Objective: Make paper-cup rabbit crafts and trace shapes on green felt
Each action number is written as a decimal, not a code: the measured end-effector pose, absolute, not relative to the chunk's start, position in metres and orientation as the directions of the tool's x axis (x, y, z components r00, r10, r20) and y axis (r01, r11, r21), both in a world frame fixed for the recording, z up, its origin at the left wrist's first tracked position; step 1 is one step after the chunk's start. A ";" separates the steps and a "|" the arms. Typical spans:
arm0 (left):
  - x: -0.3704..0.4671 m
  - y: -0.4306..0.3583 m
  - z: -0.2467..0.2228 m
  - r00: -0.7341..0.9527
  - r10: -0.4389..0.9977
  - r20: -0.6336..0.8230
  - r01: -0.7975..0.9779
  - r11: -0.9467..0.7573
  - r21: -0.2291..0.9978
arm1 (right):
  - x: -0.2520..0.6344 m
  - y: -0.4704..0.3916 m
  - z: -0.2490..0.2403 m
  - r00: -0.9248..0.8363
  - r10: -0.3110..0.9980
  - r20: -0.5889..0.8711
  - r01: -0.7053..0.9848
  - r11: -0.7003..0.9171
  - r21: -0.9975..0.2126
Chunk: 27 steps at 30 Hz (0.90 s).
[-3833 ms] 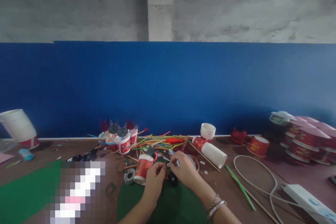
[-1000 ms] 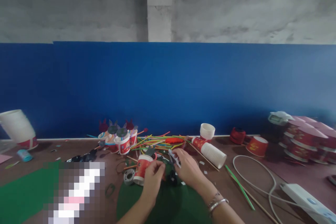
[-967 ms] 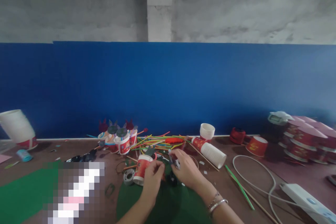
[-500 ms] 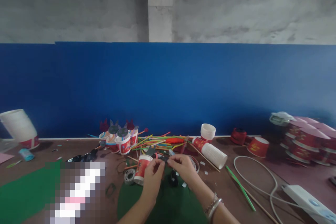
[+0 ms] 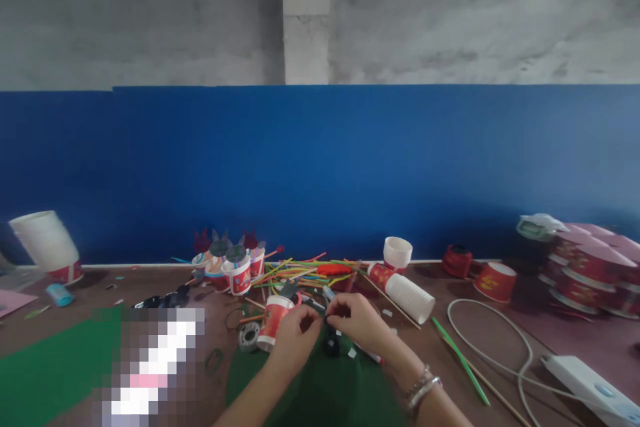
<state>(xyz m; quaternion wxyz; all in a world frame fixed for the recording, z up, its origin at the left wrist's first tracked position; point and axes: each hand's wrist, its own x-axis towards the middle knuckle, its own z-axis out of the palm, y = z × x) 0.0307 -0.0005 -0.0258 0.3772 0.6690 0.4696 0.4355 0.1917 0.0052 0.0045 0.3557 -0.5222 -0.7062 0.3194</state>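
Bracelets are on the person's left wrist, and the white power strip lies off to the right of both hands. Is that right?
Not quite: in the head view the bracelets are on the wrist of the right hand, not the left. The white power strip does lie off to the right of both hands.

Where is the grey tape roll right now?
In the head view, the grey tape roll lies on the table, left of centre, just left of the tilted red-and-white paper cup beside the left hand.
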 end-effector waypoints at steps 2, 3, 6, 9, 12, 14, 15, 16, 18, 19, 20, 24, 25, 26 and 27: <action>0.018 0.002 -0.020 0.171 0.957 0.236 0.409 -0.287 0.867 | 0.196 0.011 -0.002 -0.152 0.975 0.160 0.477 0.214 -0.852; 0.009 0.004 -0.017 0.138 0.962 0.238 0.512 -0.275 0.814 | 0.198 0.014 -0.006 -0.119 0.979 0.164 0.455 0.200 -0.868; -0.020 0.011 -0.012 -0.043 0.970 0.238 0.815 -0.104 0.571 | 0.201 0.024 -0.016 -0.023 0.983 0.180 0.384 0.175 -0.907; -0.038 0.016 -0.016 -0.063 0.993 0.095 0.917 0.020 0.399 | 0.200 0.027 -0.019 0.018 0.985 0.171 0.283 0.159 -0.946; -0.037 0.015 -0.024 -0.044 0.998 0.039 0.916 0.025 0.401 | 0.197 0.024 -0.015 0.024 0.990 0.142 0.215 0.134 -0.967; -0.030 0.011 -0.028 -0.056 0.997 0.043 0.909 0.033 0.415 | 0.196 0.021 -0.012 0.027 0.990 0.136 0.212 0.127 -0.969; -0.026 0.008 -0.030 -0.059 0.997 0.054 0.905 0.030 0.425 | 0.196 0.019 -0.010 0.029 0.990 0.140 0.214 0.130 -0.968; -0.022 0.006 -0.032 -0.060 0.996 0.073 0.900 0.023 0.435 | 0.196 0.018 -0.008 0.029 0.989 0.144 0.210 0.135 -0.968; -0.016 0.001 -0.036 -0.042 0.990 0.132 0.889 -0.023 0.458 | 0.196 0.017 -0.006 0.030 0.988 0.148 0.177 0.141 -0.974; -0.013 -0.001 -0.040 -0.039 0.983 0.177 0.884 -0.048 0.464 | 0.195 0.016 -0.005 0.027 0.989 0.145 0.149 0.139 -0.979; -0.011 -0.002 -0.044 -0.026 0.973 0.230 0.876 -0.089 0.474 | 0.195 0.016 -0.004 0.026 0.990 0.140 0.118 0.136 -0.984; -0.002 -0.007 -0.064 0.044 0.857 0.513 0.840 -0.310 0.446 | 0.191 0.015 -0.001 0.020 0.991 0.133 -0.018 0.133 -0.991; 0.001 -0.008 -0.068 0.060 0.812 0.581 0.837 -0.358 0.414 | 0.189 0.013 0.000 0.017 0.990 0.141 -0.041 0.141 -0.989; 0.003 -0.009 -0.071 0.079 0.764 0.640 0.838 -0.399 0.373 | 0.188 0.012 0.002 0.013 0.989 0.150 -0.050 0.151 -0.987; 0.005 -0.011 -0.073 0.103 0.716 0.691 0.840 -0.435 0.325 | 0.187 0.010 0.003 0.006 0.987 0.159 -0.044 0.159 -0.986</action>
